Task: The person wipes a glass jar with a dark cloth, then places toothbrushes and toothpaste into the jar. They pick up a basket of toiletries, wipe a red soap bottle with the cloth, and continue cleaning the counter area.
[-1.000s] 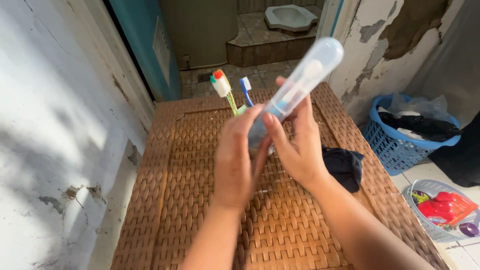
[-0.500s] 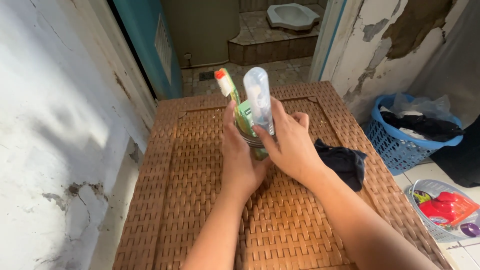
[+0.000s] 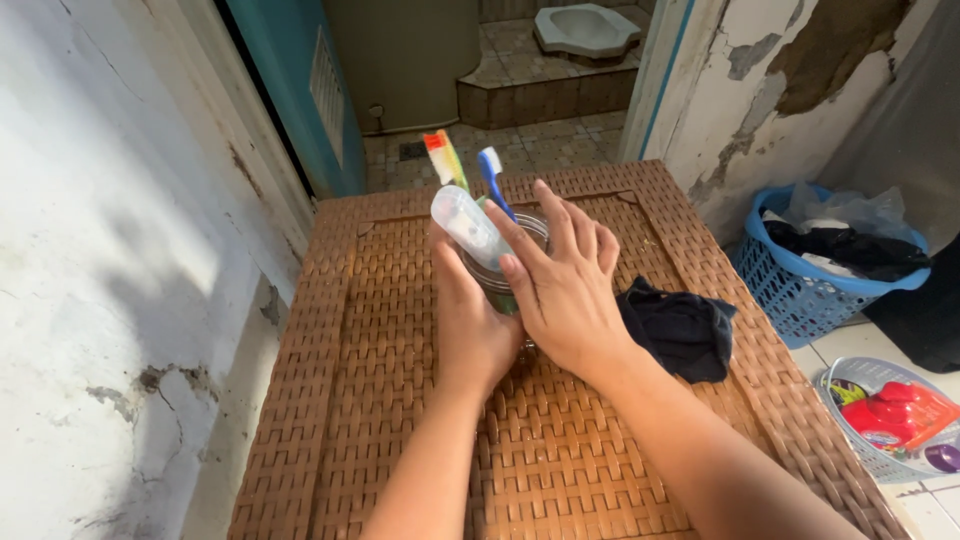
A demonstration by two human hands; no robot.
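My two bare hands meet around a clear glass cup (image 3: 508, 268) at the centre of the frame, standing on a brown woven wicker desk (image 3: 400, 400). My left hand (image 3: 472, 325) wraps the cup from the near left side, fingers closed around its wall. My right hand (image 3: 560, 285) rests against the cup's right side with fingers spread and loose, gripping nothing.

A translucent plastic toothbrush case (image 3: 468, 226) leans in the cup, tilted toward the upper left. Behind it stand a green toothbrush with an orange-tipped head (image 3: 440, 152) and a blue toothbrush (image 3: 492, 172), both upright in the cup.

I judge the case is just seated in the cup; steadying the cup and drawing both hands clear without tipping it seems to be what matters next.

A dark crumpled cloth (image 3: 680, 328) lies on the desk just right of my hands. A blue laundry basket (image 3: 800, 290) sits at the right edge.
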